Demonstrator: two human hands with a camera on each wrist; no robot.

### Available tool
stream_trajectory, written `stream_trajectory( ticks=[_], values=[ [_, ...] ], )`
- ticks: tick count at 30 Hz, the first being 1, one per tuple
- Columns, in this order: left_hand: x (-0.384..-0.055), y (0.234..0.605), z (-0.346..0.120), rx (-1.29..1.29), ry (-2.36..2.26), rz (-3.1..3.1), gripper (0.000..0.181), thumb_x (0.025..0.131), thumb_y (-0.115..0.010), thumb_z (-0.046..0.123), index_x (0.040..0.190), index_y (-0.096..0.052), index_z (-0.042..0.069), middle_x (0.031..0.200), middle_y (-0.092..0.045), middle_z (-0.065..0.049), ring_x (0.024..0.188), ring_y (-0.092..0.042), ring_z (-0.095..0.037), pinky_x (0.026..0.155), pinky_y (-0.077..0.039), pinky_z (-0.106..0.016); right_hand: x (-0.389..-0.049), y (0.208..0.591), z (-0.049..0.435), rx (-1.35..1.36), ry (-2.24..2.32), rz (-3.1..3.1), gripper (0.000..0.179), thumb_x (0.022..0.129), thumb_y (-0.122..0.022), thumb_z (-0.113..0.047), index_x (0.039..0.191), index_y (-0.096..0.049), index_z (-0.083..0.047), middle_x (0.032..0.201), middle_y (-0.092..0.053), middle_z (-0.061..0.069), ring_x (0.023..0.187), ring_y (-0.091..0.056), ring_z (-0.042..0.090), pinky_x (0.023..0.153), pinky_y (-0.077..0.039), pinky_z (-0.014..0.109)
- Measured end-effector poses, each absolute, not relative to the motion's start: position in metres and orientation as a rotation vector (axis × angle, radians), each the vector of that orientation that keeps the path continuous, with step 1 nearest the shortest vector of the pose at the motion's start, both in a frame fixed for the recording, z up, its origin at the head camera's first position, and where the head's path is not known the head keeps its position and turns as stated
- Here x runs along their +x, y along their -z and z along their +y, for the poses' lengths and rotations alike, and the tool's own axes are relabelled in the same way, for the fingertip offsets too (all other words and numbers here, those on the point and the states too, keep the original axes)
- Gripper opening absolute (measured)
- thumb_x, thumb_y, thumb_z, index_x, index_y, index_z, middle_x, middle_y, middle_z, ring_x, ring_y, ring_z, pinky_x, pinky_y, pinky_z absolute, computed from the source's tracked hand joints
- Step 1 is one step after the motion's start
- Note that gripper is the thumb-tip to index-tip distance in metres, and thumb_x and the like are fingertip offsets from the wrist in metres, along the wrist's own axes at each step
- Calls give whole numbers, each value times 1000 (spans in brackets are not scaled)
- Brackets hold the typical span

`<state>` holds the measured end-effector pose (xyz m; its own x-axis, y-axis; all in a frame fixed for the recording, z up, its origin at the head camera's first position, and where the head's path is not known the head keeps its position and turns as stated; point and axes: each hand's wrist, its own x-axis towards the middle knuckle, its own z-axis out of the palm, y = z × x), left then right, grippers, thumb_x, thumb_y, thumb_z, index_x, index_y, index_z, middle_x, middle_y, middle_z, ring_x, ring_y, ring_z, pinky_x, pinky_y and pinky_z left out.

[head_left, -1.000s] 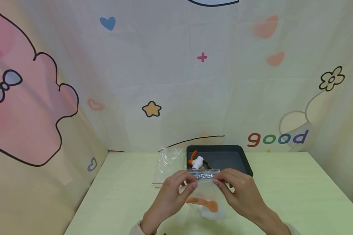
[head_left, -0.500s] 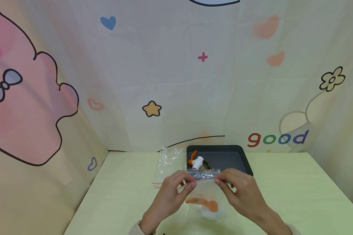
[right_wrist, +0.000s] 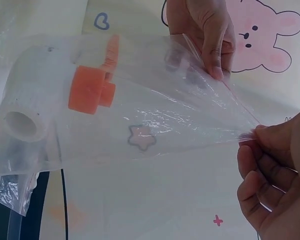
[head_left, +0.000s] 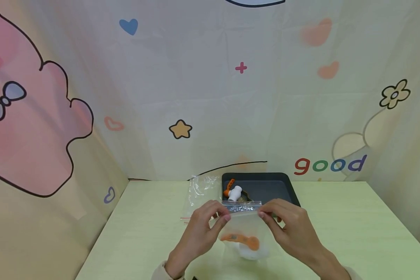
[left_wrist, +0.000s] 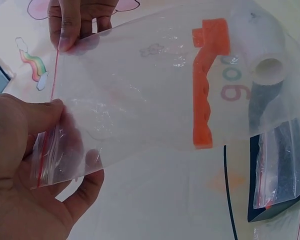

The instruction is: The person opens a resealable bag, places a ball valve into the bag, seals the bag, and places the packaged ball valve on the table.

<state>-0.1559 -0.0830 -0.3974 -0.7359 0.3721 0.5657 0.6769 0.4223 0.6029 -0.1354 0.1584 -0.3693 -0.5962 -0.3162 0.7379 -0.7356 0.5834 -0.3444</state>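
A clear zip-lock bag (head_left: 243, 223) hangs between my two hands over the near part of the table. Inside it sits a plastic ball valve with a white body (left_wrist: 270, 50) and an orange handle (head_left: 243, 240); the valve lies at the bottom end of the bag. My left hand (head_left: 203, 227) pinches one end of the red-lined mouth between thumb and fingers. The other end of that mouth is pinched by my right hand (head_left: 294, 233), and in the right wrist view the plastic is drawn to a point at its fingertips.
Behind the hands is a dark tray (head_left: 273, 190) holding a second white valve (head_left: 235, 193) with an orange handle. Another clear zip bag (head_left: 243, 207) overlaps the tray's front edge. A larger clear bag (head_left: 203, 190) lies flat left of the tray. A printed curtain (head_left: 210, 97) rises behind the table.
My hands have drawn slightly apart along the bag's mouth, the left fingertips going left and the right ones right. The valve stays in the bag.
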Motion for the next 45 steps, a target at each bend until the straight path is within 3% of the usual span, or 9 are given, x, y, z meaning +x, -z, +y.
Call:
stream_trajectory(
  ticks=[7, 17, 26, 38, 45],
  values=[
    [-156, 398, -87, -857, 1266, -2396, 9, 96, -61, 29, 96, -66, 21, 87, -62, 11, 80, -53, -3, 66, -47, -20, -135, 366, 160, 823, -871, -2173, 5, 87, -74, -9, 86, -71, -13, 82, -66, -12, 70, -52, -3, 59, -43, 11],
    [-156, 398, -90, -871, 1261, -2384, 6, 95, -63, 22, 95, -66, 18, 87, -63, 8, 81, -54, -4, 70, -52, -26, -134, 366, 162, 812, -867, -2174, 13, 82, -76, -3, 87, -71, -14, 82, -66, -12, 70, -52, -3, 60, -44, 10],
    [-157, 400, -95, -784, 1299, -2444, 5, 95, -64, 27, 95, -67, 24, 87, -62, 14, 81, -55, -3, 68, -49, -23, -135, 365, 164, 795, -869, -2167, 12, 81, -77, -3, 86, -71, -13, 82, -67, -11, 70, -52, -2, 60, -43, 9],
    [-159, 402, -97, -872, 1251, -2330, 7, 94, -63, 22, 93, -67, 16, 87, -64, 7, 81, -55, -3, 70, -49, -20, -135, 364, 166, 769, -879, -2166, 20, 77, -78, 2, 87, -71, -14, 83, -68, -9, 71, -53, -2, 60, -44, 12],
    [-158, 402, -98, -852, 1287, -2381, 7, 95, -63, 27, 95, -66, 20, 87, -64, 9, 80, -54, -3, 67, -48, -20, -135, 362, 167, 753, -853, -2149, 25, 74, -79, 6, 87, -72, -14, 82, -68, -10, 69, -52, -2, 60, -43, 9]
  ],
)
